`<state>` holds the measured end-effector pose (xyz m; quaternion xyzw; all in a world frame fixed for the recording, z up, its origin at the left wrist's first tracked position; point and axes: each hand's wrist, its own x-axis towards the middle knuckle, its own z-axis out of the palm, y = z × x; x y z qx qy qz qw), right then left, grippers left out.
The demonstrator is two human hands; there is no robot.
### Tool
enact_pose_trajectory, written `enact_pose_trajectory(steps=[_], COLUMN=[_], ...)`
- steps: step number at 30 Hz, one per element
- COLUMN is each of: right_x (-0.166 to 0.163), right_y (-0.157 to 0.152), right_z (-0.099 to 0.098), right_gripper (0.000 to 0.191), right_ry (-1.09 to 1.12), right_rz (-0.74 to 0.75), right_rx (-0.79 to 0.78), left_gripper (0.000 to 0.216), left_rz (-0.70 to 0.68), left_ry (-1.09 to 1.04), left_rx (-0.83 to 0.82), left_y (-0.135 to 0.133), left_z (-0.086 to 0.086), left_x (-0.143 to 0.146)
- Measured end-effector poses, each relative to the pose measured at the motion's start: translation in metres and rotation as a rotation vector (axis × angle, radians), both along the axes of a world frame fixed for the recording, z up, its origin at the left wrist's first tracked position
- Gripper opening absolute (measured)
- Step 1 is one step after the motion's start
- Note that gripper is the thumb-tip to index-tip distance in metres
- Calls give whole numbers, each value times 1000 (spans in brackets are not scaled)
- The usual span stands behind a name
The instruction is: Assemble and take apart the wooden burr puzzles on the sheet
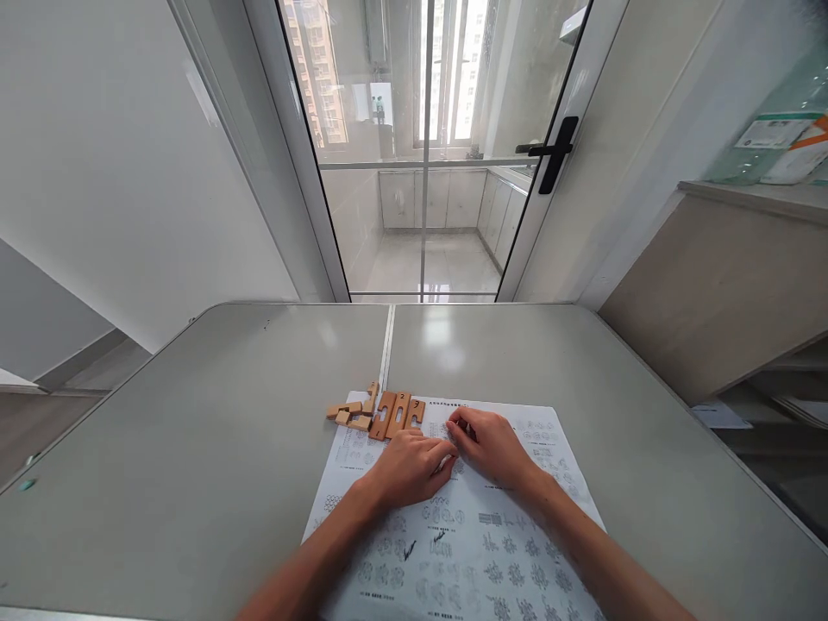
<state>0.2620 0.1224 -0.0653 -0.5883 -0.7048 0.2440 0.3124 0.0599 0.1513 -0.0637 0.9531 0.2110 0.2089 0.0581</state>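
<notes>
The left hand (414,467) and right hand (490,442) are resting half-curled on the printed sheet (467,552) — gripping what, if anything, I can't tell — while numbered wooden pieces (395,428) are lying just far of the left, where a careless sweep could scatter them.

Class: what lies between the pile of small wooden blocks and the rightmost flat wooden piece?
In the head view, the left flat piece and the middle flat piece, marked 2.
</notes>
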Motion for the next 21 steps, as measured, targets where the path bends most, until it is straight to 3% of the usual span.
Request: enact_pose_trajectory(steps=[14,21], right_x=[0,0], right_y=[0,0], right_z=[-1,-3], right_gripper=[23,24], right_ry=[-21,-21], right_rz=[-10,-5], right_rx=[6,16], left_gripper=[11,10], left_rz=[-3,33], left_ry=[-10,-116], left_rx=[22,94], left_y=[0,2], left_z=[-2,1], left_x=[0,1])
